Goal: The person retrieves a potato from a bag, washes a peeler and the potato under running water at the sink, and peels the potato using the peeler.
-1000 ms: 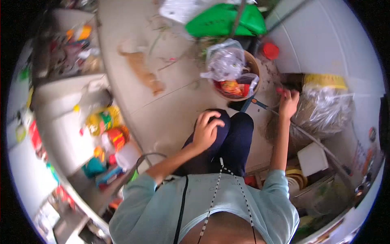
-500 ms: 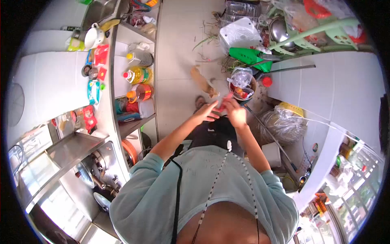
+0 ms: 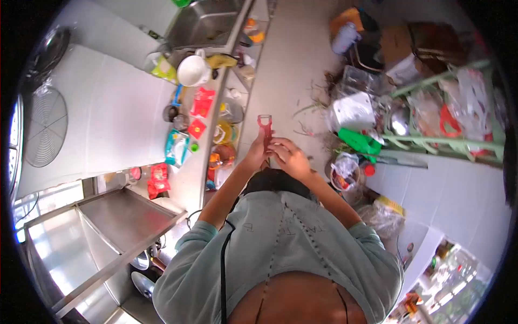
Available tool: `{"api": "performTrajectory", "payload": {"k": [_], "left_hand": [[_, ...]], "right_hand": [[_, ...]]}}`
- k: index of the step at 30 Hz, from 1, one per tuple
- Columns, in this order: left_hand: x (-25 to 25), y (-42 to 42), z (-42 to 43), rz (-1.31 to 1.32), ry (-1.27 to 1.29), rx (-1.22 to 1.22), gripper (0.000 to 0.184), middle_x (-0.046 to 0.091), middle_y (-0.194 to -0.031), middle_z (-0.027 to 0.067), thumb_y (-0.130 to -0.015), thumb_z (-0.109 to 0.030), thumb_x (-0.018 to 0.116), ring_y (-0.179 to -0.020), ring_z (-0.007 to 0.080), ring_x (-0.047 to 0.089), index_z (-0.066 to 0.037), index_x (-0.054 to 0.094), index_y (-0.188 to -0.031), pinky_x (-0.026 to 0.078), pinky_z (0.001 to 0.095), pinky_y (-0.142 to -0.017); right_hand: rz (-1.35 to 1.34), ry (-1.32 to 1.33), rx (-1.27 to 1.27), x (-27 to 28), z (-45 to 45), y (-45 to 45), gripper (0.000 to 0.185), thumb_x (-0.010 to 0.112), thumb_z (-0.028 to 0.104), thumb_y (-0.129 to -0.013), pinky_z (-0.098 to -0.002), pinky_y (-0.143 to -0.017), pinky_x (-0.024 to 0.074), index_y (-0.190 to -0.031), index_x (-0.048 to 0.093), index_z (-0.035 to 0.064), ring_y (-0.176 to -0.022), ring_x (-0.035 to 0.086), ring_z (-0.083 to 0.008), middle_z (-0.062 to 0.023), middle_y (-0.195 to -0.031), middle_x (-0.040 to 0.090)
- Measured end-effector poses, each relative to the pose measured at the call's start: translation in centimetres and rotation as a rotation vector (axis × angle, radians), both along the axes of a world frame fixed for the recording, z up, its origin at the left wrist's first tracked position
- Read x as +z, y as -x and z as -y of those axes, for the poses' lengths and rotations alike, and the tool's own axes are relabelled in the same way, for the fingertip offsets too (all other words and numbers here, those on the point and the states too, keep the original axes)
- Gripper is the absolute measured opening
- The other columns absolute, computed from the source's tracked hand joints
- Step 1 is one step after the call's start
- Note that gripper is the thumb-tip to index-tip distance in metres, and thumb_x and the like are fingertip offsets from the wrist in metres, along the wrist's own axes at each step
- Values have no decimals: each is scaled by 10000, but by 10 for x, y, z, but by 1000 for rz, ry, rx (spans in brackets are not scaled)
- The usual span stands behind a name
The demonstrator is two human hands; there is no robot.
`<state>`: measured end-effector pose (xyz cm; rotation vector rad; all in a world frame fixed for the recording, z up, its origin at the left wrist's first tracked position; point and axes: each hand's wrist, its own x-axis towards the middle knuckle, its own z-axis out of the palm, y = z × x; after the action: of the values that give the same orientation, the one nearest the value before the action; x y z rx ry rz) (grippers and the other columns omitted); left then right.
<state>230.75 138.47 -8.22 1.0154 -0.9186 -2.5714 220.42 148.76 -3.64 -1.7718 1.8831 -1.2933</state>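
Note:
A red Y-shaped peeler [image 3: 265,128] points away from me, its blade end uppermost. My left hand [image 3: 254,156] is closed around its handle from the left. My right hand [image 3: 293,160] comes in from the right with bent fingers, and its fingertips meet the lower handle. The fingers partly hide the handle's lower end. Both hands are in front of my waist, above the floor. To the left of them stands the counter [image 3: 186,181], with bottles on the shelves beneath it.
A metal sink [image 3: 208,27] is set in the counter at the far left. Near it are a white pot [image 3: 193,70] and red packets [image 3: 202,102]. On the right are a waste bin [image 3: 345,173], a green bag [image 3: 360,143] and a green rack [image 3: 431,143]. Plant scraps lie on the floor.
My view has turned so the counter and sink show more. The peeler, earlier mostly covered near my right hand, now stands out with my left hand around it. Both hands have come together.

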Motion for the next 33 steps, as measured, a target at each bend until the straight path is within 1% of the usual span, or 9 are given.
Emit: {"api": "performTrajectory", "payload": {"k": [6, 10, 12, 15, 18, 21, 26, 27, 33], "left_hand": [[22, 31, 99, -66, 25, 131, 534, 518, -787, -12, -815, -570, 360, -618, 97, 467, -123, 448, -1093, 383, 222, -546], [22, 71, 172, -171, -218, 234, 477, 546, -881, -5, -820, -521, 407, -691, 139, 520, -137, 467, -1097, 409, 253, -599], [9, 93, 224, -306, -167, 190, 432, 546, -949, -6, -823, -479, 429, -747, 149, 530, -152, 483, -1099, 414, 274, -632], [3, 135, 299, -400, -146, 263, 412, 542, -953, -18, -825, -459, 435, -738, 137, 514, -174, 475, -1120, 409, 271, -629], [32, 182, 358, -357, -159, 586, 406, 537, -924, -23, -821, -452, 439, -710, 129, 502, -179, 466, -1121, 404, 263, -606], [26, 210, 419, -490, 9, 558, 373, 529, -878, -19, -834, -422, 419, -713, 123, 508, -171, 459, -1106, 411, 265, -590], [23, 234, 482, -495, 21, 791, 366, 540, -922, -3, -834, -391, 426, -761, 130, 524, -170, 446, -1124, 423, 285, -608], [14, 235, 494, -585, 30, 817, 385, 541, -953, 19, -833, -382, 435, -801, 138, 525, -155, 435, -1144, 424, 296, -659], [-9, 242, 561, -498, 150, 1117, 470, 527, -1021, 81, -823, -363, 466, -886, 205, 522, -94, 390, -1202, 404, 313, -757]], "right_hand": [[54, 14, -140, 5, 81, 50, 306, 575, -23, -660, -357, -779, 436, -957, 552, 48, -916, 507, -283, -106, -971, 521], [6, 10, -188, -6, 150, 123, 285, 569, -39, -676, -356, -780, 419, -950, 538, 32, -896, 504, -298, -130, -953, 520], [-1, 27, -200, -14, 197, 167, 279, 560, -39, -685, -358, -791, 415, -953, 534, 34, -903, 500, -297, -128, -960, 520], [-45, -20, -93, -29, 279, 240, 296, 536, 7, -729, -371, -820, 404, -1022, 501, 35, -941, 479, -304, -132, -1001, 504], [-168, -40, 82, -19, 379, 306, 319, 534, 26, -739, -380, -831, 395, -1054, 480, 32, -968, 466, -311, -139, -1031, 494], [-221, -62, 268, -13, 471, 341, 328, 535, 41, -750, -378, -833, 393, -1071, 469, 35, -975, 466, -313, -142, -1051, 493], [-262, -107, 570, -10, 644, 343, 354, 533, 62, -763, -371, -828, 401, -1107, 452, 40, -998, 467, -315, -150, -1070, 496], [-277, -74, 609, -15, 680, 336, 356, 531, 63, -763, -375, -830, 400, -1108, 449, 36, -1005, 464, -318, -154, -1072, 495], [-467, 273, 702, -60, 853, 277, 373, 520, 89, -771, -402, -822, 400, -1126, 428, 25, -998, 469, -344, -203, -1053, 491]]}}
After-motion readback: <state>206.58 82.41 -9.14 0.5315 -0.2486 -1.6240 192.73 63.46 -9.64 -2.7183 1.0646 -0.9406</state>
